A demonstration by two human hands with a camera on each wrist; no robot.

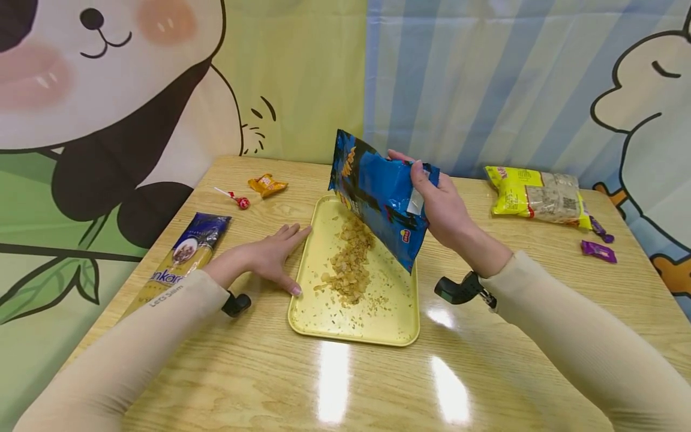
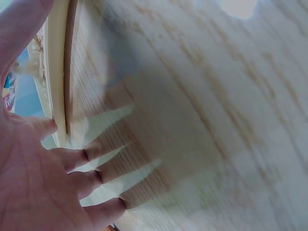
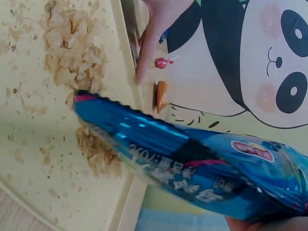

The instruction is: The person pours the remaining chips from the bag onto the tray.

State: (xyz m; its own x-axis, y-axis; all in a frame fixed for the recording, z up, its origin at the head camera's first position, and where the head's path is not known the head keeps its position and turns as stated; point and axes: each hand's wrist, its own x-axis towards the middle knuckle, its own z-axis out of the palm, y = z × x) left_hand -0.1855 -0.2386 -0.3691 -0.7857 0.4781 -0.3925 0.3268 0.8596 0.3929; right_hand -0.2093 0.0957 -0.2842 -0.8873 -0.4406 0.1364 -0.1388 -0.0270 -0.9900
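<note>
Wooden table (image 1: 259,384) carries a yellow tray (image 1: 402,327) at centre. Blue chip bag (image 1: 378,195) hangs tilted above the tray, mouth down toward the far end. Chips (image 1: 351,264) lie piled along the tray's middle, crumbs scattered around. Right hand (image 1: 439,207) grips the bag's upper end, fingers curled round it. Left hand (image 1: 270,255) lies flat on the table, fingers spread, touching the tray's left rim. Pasta packet (image 1: 186,255) lies left; yellow snack pack (image 1: 537,195) far right.
</note>
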